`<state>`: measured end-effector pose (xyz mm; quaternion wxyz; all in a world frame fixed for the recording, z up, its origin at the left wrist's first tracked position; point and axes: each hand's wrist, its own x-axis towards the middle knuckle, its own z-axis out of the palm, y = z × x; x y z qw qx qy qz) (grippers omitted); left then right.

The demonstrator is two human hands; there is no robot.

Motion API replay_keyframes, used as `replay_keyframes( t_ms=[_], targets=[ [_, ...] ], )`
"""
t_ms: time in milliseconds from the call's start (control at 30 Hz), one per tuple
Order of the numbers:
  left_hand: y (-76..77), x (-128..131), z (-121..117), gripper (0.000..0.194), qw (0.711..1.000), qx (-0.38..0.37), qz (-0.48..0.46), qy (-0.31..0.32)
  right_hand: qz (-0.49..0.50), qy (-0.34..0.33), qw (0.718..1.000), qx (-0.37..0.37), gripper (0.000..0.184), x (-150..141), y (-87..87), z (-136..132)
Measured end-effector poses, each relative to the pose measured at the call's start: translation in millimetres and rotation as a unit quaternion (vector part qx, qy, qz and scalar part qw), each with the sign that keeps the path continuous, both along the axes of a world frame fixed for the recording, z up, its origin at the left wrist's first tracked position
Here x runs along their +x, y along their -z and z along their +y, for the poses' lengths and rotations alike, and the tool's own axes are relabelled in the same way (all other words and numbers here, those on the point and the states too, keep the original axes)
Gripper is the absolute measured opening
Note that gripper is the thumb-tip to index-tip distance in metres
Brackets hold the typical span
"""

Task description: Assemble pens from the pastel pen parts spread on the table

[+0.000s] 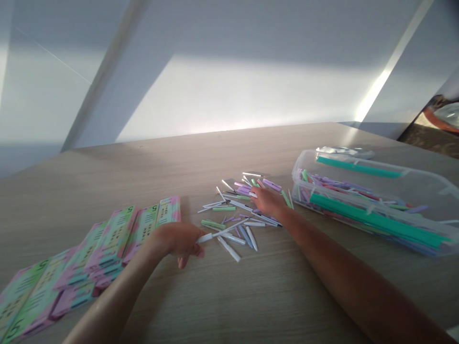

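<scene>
My left hand (182, 241) is closed on a white pen part (205, 238), and a thin pale rod (231, 226) extends from it over the near side of a pile. My right hand (264, 200) reaches into the far right of that pile with its fingers bent together. Something small and white shows at its fingertips, too little to name. Loose pen parts make up the pile: white barrels (228, 249), green pieces (224, 208), purple pieces (271, 185) and slim refills (239, 205).
Several pink and green printed boxes (114, 234), marked 5, lie in stacked rows at left. A clear plastic bin (423, 186) with teal strips stands at right, holding many coloured pen parts (344, 185). A crumpled clear bag (344, 152) lies behind it. A white wall (229, 95) borders the wooden table (201, 157).
</scene>
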<state>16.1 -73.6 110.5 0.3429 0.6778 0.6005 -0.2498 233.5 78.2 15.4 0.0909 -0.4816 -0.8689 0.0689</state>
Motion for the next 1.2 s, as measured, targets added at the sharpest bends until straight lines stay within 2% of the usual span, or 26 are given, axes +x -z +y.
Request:
replay_keyframes(
  t_ms=[267, 367, 567, 667, 967, 1200],
  targets=[
    [7.1, -7.5, 1.6, 0.014, 1.000, 0.013, -0.008, 0.008, 0.058, 0.060, 0.996, 0.043, 0.033, 14.6, -10.7, 14.0],
    [7.4, -11.0, 2.9, 0.012, 1.000, 0.011, -0.005, 0.003, 0.077, 0.069, 0.993, 0.053, 0.032, 22.5, -14.1, 8.9],
    [10.1, -8.9, 4.9, 0.015, 1.000, 0.005, 0.006, 0.006, 0.089, -0.001, 0.993, 0.074, 0.022, 36.3, -6.2, -38.4],
    [13.1, -6.9, 4.3, 0.017, 1.000, 0.013, 0.013, 0.009, 0.079, -0.005, 0.995, 0.057, 0.022, 34.5, -3.8, -51.2],
    [11.5, -0.1, 1.4, 0.020, 1.000, 0.012, 0.022, 0.012, 0.017, -0.024, 0.999, 0.046, 0.020, 35.1, 6.1, -42.0],
    [9.9, 1.1, 0.1, 0.021, 1.000, 0.003, 0.005, 0.011, 0.014, -0.051, 0.997, 0.063, 0.022, 29.9, 9.5, -33.3]
  ],
)
